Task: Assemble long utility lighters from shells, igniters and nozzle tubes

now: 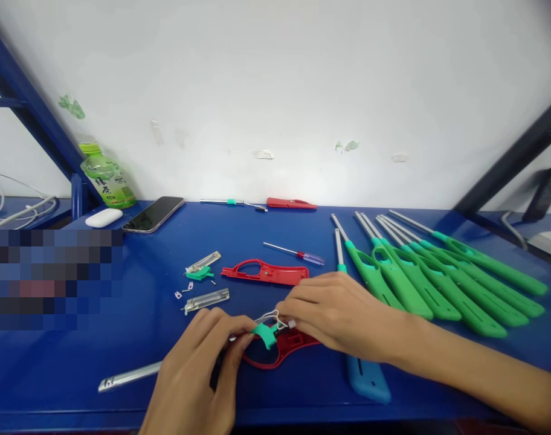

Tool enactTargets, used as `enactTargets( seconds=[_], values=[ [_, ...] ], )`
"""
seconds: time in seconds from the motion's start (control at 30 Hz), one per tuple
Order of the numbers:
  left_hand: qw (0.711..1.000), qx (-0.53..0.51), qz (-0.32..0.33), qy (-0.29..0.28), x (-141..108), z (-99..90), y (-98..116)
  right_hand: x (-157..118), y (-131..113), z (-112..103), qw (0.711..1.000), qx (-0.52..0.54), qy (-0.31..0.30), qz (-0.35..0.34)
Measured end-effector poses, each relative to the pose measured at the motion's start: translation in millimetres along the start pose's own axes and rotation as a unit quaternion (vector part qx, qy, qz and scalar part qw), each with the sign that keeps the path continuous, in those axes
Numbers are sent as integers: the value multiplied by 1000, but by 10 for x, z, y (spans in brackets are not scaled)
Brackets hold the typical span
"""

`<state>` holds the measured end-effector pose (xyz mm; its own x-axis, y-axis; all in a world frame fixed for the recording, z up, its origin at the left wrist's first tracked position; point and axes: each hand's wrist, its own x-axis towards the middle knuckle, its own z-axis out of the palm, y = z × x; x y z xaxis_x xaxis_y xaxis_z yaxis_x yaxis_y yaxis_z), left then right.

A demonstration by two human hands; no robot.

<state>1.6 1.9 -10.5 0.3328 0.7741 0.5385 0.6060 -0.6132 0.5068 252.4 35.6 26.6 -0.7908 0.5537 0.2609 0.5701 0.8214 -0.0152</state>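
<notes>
left hand (200, 356) pinching green trigger (267, 335), red shell (285, 346)

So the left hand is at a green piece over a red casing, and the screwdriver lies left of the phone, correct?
Not quite: the head view shows the screwdriver lying right of the phone. The left hand is indeed at a green piece over a red casing.

Workshop bench (230, 231) with screwdriver (299, 254) and lighter parts (284, 276)
</notes>
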Motion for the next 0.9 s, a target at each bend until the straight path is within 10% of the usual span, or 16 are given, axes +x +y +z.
enactTargets(
  seconds=[0.4, 0.9],
  values=[
    [998, 36, 53, -11, -5, 26, -36, -118, -40, -233, 989, 133, 18, 66],
    [995, 64, 78, -20, -13, 26, -72, -167, -8, -120, 999, 43, -9, -5]
  ],
)
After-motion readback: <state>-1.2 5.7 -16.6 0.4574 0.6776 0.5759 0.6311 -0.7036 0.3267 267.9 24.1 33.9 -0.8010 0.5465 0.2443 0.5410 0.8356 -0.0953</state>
